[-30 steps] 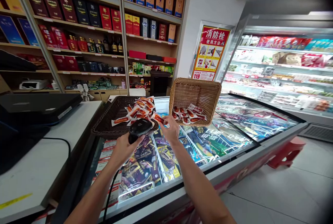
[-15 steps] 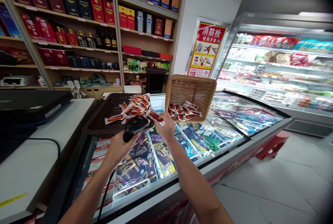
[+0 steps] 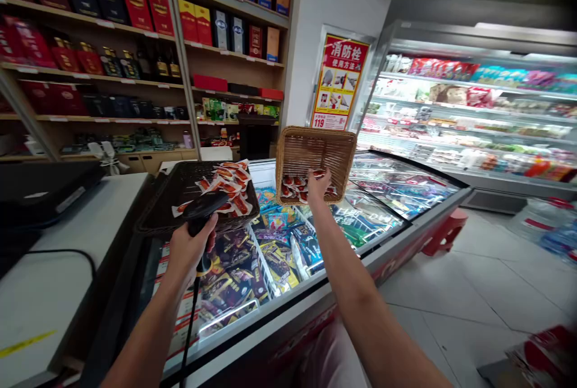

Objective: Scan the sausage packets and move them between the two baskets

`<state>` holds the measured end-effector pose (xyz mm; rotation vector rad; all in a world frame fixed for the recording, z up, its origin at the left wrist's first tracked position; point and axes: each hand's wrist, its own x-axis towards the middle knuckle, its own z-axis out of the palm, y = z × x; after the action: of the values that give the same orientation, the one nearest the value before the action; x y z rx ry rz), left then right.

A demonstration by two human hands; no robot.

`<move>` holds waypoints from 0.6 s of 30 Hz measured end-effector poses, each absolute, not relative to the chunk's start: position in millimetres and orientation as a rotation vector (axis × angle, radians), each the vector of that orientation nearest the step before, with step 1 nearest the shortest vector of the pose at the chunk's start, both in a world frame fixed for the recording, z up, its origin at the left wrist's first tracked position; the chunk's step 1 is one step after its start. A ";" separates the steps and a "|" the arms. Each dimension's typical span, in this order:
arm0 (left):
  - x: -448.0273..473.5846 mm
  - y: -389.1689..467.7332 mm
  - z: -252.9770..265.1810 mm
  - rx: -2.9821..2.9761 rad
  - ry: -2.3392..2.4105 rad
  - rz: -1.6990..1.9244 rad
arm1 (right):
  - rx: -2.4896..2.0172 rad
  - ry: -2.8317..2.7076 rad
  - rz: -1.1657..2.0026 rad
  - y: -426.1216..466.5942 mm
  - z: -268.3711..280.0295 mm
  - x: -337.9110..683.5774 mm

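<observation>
My left hand (image 3: 192, 247) is wrapped round the grip of a black barcode scanner (image 3: 205, 205), whose cord hangs down. The scanner's head is over the near side of a dark brown wicker basket (image 3: 157, 208), where several wrapped sausages (image 3: 229, 184) lie heaped on the right. My right hand (image 3: 318, 187) reaches into a tilted light brown wicker basket (image 3: 315, 142). Between its fingers is a wrapped sausage (image 3: 319, 173), partly hidden by the hand. More wrapped sausages (image 3: 293, 187) lie along that basket's lower side, just beneath the hand.
Both baskets rest on a glass-topped chest freezer (image 3: 279, 268) full of bagged goods. A white counter (image 3: 99, 220) stands to the left. Behind are shelves of boxes (image 3: 225, 33). A red stool (image 3: 444, 232) and a lit refrigerated display (image 3: 469, 106) are on the right.
My right hand has moved right, from beside the dark basket into the light one, with a wrapped sausage. The scanner has shifted slightly left and its head has turned. The view has swung right.
</observation>
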<state>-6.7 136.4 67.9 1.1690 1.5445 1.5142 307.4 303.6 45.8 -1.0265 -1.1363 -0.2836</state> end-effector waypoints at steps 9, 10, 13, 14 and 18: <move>-45.0 147.9 72.4 0.545 1.469 2.275 | -1.077 -2.232 0.075 299.3 50.4 106.4; -45.8 147.7 72.1 0.513 1.471 2.308 | -1.097 -2.392 0.093 300.2 52.4 81.7; -45.1 146.9 67.4 0.537 1.525 2.302 | -1.179 -2.666 0.050 307.4 57.2 25.2; -44.4 146.8 64.9 0.565 1.542 2.283 | -1.199 -2.707 0.036 310.3 57.7 13.0; -41.0 147.8 56.7 0.640 1.513 2.234 | -1.182 -2.775 0.057 319.2 57.2 -4.9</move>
<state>-41.0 147.8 56.7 0.6402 1.5127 2.2338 -4.9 319.2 57.2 -1.1818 -2.7752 0.0566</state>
